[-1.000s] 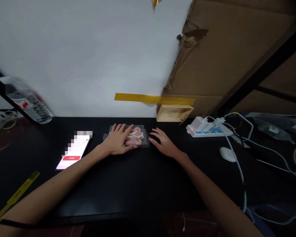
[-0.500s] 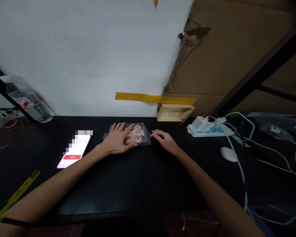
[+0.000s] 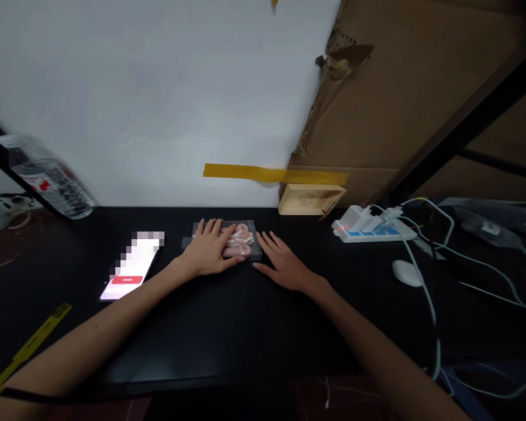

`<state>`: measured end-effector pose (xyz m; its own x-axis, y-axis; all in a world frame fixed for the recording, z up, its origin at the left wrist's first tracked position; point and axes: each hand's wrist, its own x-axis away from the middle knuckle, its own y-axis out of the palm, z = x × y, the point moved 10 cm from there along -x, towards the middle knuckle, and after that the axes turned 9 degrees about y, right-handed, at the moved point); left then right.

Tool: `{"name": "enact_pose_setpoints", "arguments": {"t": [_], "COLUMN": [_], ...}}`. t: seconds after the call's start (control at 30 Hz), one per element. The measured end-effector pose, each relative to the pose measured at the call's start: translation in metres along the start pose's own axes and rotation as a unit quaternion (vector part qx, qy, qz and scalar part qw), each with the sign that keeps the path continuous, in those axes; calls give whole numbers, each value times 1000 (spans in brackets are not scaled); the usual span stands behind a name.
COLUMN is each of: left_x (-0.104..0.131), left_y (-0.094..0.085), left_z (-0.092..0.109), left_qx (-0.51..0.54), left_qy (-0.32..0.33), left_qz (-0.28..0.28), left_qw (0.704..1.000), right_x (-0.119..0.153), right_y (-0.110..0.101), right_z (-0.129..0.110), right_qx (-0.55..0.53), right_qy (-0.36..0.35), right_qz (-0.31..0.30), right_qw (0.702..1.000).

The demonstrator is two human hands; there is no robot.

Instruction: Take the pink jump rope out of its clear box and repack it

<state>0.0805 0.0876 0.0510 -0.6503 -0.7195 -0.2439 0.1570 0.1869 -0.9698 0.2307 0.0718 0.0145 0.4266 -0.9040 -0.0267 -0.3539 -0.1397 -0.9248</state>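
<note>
A clear, flat plastic box [image 3: 256, 240] with pink and white pieces inside lies on the black table [image 3: 228, 327]. Spread across its left and middle part is my left hand [image 3: 210, 248], palm down, fingers apart, hiding much of the contents. My right hand [image 3: 284, 261] lies with fingers stretched out at the box's right end. Its fingertips are at or very close to that edge; whether they touch is hard to tell. A small clear tab sticks out at the box's left side.
A lit phone [image 3: 131, 269] lies to the left, a plastic water bottle [image 3: 55, 181] leans behind it. A shallow wooden box [image 3: 311, 200] stands against the wall. On the right are a power strip [image 3: 372, 231], a white mouse [image 3: 406, 273] and loose cables.
My right hand has gone from pinching at the box's right end to lying open with fingers spread. The clear end there now looks closed against the box. My left hand stays put.
</note>
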Motion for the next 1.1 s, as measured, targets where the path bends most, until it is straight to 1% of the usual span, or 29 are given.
{"name": "enact_pose_setpoints", "arguments": {"t": [0.1,0.27,0.37,0.5,0.63,0.7,0.8,0.87,0.93,1.03,1.1], "left_x": [0,1,0,0,3,4,4,3,1,0,2], "left_y": [1,6,5,1,-7,-12,-14,-14,-13,-10,-2], "left_z": [0,-1,-3,-3,-1,3,5,3,4,0,-8], "left_qx": [7,29,45,43,17,23,82,139,183,210,210], "left_qy": [-1,8,8,-4,-40,-50,-63,-63,-44,-29,-50], "left_qz": [-1,-6,-6,-36,-74,-75,-56,-34,-3,52,76], "left_qw": [1000,1000,999,998,996,996,993,988,982,976,973], "right_x": [-3,-4,-5,-7,-9,-9,-8,-8,-7,-8,-10], "right_y": [3,2,1,0,-9,-15,-19,-18,-15,-13,-12], "right_z": [4,5,7,11,25,35,42,40,37,40,45], "right_qx": [28,30,31,38,47,56,52,31,10,-6,-8], "right_qy": [14,26,38,38,51,69,70,41,10,-1,9], "right_qz": [6,27,29,36,82,107,116,101,81,60,51], "right_qw": [1000,999,998,998,994,990,989,994,997,998,999]}}
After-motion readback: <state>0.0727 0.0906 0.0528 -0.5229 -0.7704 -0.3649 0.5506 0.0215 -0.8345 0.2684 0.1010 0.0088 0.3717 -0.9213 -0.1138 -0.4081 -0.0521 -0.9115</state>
